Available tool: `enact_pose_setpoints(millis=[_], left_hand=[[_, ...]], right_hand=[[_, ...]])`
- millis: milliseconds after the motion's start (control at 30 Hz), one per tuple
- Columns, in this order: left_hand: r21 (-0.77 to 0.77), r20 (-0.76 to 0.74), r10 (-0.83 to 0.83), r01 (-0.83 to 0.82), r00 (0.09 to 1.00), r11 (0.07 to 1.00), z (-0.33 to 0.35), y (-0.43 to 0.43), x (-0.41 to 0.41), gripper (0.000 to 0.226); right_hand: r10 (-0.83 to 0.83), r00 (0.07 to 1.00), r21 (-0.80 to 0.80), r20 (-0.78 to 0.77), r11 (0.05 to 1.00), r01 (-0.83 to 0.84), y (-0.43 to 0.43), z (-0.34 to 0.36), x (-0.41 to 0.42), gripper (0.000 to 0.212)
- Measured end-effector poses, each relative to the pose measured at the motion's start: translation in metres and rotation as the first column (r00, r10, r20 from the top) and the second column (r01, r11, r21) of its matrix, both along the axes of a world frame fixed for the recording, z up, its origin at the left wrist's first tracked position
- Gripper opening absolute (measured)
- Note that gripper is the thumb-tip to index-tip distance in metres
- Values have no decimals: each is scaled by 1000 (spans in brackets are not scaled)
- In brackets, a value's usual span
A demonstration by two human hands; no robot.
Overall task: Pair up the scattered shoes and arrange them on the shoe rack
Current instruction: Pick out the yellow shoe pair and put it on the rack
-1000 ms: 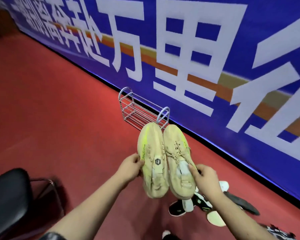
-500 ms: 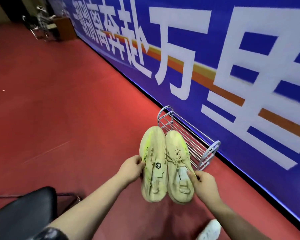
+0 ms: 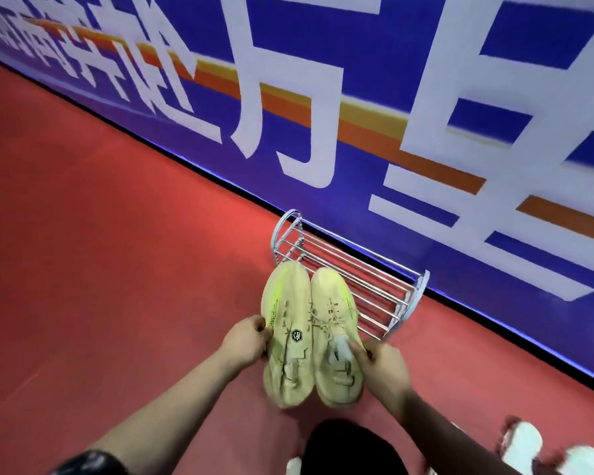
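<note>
Two pale yellow sneakers are held side by side in front of me, toes pointing away. My left hand point(image 3: 246, 341) grips the left yellow sneaker point(image 3: 287, 334) at its outer side. My right hand point(image 3: 383, 370) grips the right yellow sneaker point(image 3: 336, 334) near its tongue. Just beyond the toes stands a small silver wire shoe rack point(image 3: 350, 272) on the red floor, against the wall. Its bars hold no shoes that I can see.
A blue banner wall point(image 3: 357, 97) with large white characters runs diagonally behind the rack. White shoes point(image 3: 525, 443) lie blurred on the red floor point(image 3: 100, 252) at the lower right. My dark trouser leg point(image 3: 350, 447) shows at the bottom.
The view has swung and moved closer to the rack, which now sits right past the sneakers' toes. Both hands keep the same hold on the pair. The black chair has left the frame.
</note>
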State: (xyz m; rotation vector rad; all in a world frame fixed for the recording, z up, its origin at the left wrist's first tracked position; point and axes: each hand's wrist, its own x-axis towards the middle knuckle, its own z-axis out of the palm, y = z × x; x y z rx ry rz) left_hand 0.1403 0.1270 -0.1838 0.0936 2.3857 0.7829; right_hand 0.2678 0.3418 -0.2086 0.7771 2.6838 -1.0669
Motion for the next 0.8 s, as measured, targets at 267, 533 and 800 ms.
enact_pose_setpoints(millis=[267, 533, 800], left_hand=[[-82, 62, -245, 250, 968, 965, -45, 37, -165, 23], [-76, 134, -417, 428, 899, 900, -127, 40, -305, 21], [26, 228, -551, 560, 803, 828, -279, 9, -390, 20]], right_hand=[[-200, 980, -59, 15, 978, 200, 3, -51, -125, 45], [-301, 947, -60, 116, 949, 309, -9, -115, -225, 47], [-491, 850, 18, 190, 867, 497, -77, -237, -285, 48]])
